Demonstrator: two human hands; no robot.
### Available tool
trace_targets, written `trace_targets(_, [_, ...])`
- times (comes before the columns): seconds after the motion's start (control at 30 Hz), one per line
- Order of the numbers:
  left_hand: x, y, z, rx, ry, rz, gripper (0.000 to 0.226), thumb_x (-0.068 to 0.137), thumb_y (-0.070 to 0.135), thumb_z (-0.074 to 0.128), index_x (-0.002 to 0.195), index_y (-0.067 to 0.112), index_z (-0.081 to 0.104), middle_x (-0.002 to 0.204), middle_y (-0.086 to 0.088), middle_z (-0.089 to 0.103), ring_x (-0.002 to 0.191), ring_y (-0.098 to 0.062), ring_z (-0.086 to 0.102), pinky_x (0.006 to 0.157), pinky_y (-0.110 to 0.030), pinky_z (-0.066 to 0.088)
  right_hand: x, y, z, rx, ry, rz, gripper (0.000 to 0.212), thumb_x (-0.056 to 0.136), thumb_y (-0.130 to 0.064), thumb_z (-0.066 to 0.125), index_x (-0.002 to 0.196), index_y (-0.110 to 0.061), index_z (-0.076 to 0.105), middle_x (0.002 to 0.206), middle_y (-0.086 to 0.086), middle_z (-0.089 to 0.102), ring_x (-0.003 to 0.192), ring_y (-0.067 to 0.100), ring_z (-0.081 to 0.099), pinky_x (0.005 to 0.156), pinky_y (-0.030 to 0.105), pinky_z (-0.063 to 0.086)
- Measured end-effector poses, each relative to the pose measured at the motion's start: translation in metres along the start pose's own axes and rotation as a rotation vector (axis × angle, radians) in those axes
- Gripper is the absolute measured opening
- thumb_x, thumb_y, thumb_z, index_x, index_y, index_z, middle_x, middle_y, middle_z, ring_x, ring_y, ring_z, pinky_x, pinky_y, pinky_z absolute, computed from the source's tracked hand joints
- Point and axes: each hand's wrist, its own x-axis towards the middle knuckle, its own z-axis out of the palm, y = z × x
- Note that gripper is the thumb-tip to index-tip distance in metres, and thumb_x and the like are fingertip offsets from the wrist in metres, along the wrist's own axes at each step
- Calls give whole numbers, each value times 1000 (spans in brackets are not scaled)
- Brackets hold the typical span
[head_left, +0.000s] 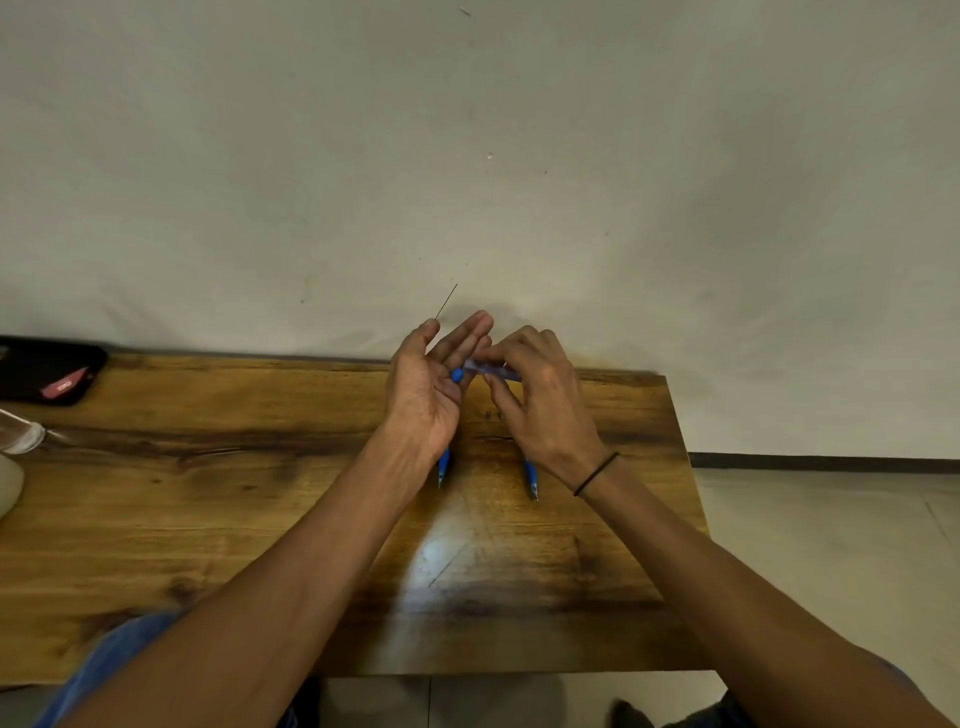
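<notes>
My right hand (540, 405) pinches a translucent blue pen (488, 368) above the back of the wooden table (260, 519). The pen lies roughly level, and its blue end points at my left hand (431, 384). That hand is held up with straight fingers and its palm turned toward the pen, whose end touches or nearly touches the fingers. Two more blue pens lie on the table below the hands. One pen (442, 467) shows under my left wrist and the other pen (531, 478) under my right wrist. Most of each is hidden.
A black pouch (47, 374) with a red label lies at the back left corner. A clear glassy object (21, 436) and a pale rounded object (8, 488) sit at the left edge. A wall stands right behind the table. The table ends at the right, with floor beyond.
</notes>
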Motion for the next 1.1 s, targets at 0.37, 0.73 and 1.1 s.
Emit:
trace_targets(0.37, [5, -1, -2, 22, 42, -13, 31, 112, 20, 42, 142, 11, 42, 123, -29, 74, 111, -34, 77, 109, -41, 54, 1, 2, -5, -40, -57, -66, 17, 95, -12, 66, 110, -15, 73, 105, 1, 61, 101, 20, 51, 80, 42, 51])
trace_targets(0.73, [1, 2, -2, 24, 47, -47, 34, 113, 26, 42, 131, 1, 56, 126, -24, 74, 111, -29, 77, 99, -34, 60, 0, -2, -8, -51, -93, -84, 22, 92, -6, 68, 111, -17, 73, 105, 3, 62, 101, 24, 52, 80, 47, 51])
trace_targets(1.1, [-1, 0, 2, 194, 60, -71, 46, 114, 27, 40, 150, -1, 48, 125, -21, 75, 114, -30, 76, 95, -38, 62, 0, -4, -9, -84, -122, -62, 22, 93, -8, 67, 112, -16, 73, 110, 4, 63, 104, 24, 52, 83, 48, 51])
